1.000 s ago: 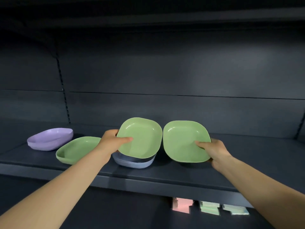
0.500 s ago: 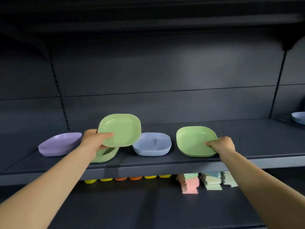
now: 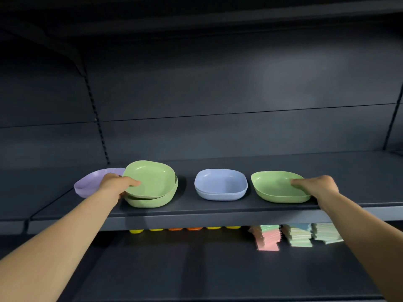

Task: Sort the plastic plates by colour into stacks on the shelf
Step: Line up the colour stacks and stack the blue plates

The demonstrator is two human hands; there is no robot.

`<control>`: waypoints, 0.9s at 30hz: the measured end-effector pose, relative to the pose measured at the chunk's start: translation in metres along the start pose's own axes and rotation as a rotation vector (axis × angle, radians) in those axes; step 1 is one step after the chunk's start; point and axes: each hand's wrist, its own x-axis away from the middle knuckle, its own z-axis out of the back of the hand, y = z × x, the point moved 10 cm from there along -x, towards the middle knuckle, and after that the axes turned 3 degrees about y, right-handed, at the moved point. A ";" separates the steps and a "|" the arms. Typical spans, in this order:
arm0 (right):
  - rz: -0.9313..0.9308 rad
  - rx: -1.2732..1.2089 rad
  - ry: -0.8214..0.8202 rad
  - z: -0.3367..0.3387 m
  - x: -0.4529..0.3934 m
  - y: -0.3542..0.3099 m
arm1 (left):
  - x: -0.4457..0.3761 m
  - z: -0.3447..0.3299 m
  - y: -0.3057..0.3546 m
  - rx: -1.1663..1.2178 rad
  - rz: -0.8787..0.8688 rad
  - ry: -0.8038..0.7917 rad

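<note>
Your left grip pinches top green plate onto lower green plate | right grip pinches stray green plate | left: merge greens; blue stack between your grips looks done; purple plate beyond left grip

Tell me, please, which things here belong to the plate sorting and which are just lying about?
Part of the job:
- green plate in the left hand, over another green plate
- green plate under the right hand
- blue plates
- purple plate
- shelf

Just lying about:
- yellow and orange items on the lower shelf
- pastel stacks beside them
</note>
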 end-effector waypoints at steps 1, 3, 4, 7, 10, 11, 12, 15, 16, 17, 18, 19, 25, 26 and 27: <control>-0.010 -0.018 -0.009 -0.001 0.000 0.001 | -0.001 0.000 -0.003 -0.018 0.008 -0.009; -0.017 -0.043 -0.023 -0.001 -0.001 0.001 | -0.005 -0.003 -0.007 -0.056 0.012 -0.026; -0.015 -0.051 -0.025 -0.002 -0.002 0.001 | -0.006 -0.004 -0.008 -0.072 0.010 -0.035; -0.008 -0.087 -0.038 -0.002 -0.004 0.001 | -0.013 -0.007 -0.005 -0.094 -0.014 -0.039; -0.003 -0.104 -0.046 -0.002 -0.004 0.001 | -0.015 -0.012 -0.001 -0.149 -0.053 -0.054; 0.001 -0.101 -0.047 -0.002 -0.004 0.001 | -0.016 -0.015 -0.002 -0.156 -0.057 -0.070; 0.000 -0.098 -0.048 -0.002 -0.004 0.001 | -0.017 -0.018 -0.003 -0.173 -0.057 -0.077; -0.002 -0.082 -0.056 -0.003 -0.004 0.001 | -0.015 -0.022 -0.006 -0.195 -0.062 -0.092; -0.002 -0.083 -0.061 -0.003 -0.004 0.001 | -0.015 -0.024 -0.008 -0.196 -0.063 -0.100; -0.001 -0.081 -0.070 -0.004 -0.003 0.000 | -0.016 -0.025 -0.010 -0.206 -0.068 -0.106; -0.001 -0.081 -0.080 -0.004 -0.002 -0.001 | -0.016 -0.026 -0.012 -0.221 -0.071 -0.109; 0.000 -0.081 -0.089 -0.004 -0.001 -0.001 | -0.016 -0.028 -0.013 -0.230 -0.074 -0.116; 0.006 -0.040 -0.121 -0.005 0.003 -0.002 | -0.019 -0.030 -0.009 -0.294 -0.092 -0.130; 0.004 -0.039 -0.129 -0.006 0.004 -0.002 | -0.020 -0.029 -0.007 -0.316 -0.108 -0.129; 0.009 -0.038 -0.137 -0.007 0.005 -0.003 | -0.020 -0.029 -0.005 -0.341 -0.126 -0.133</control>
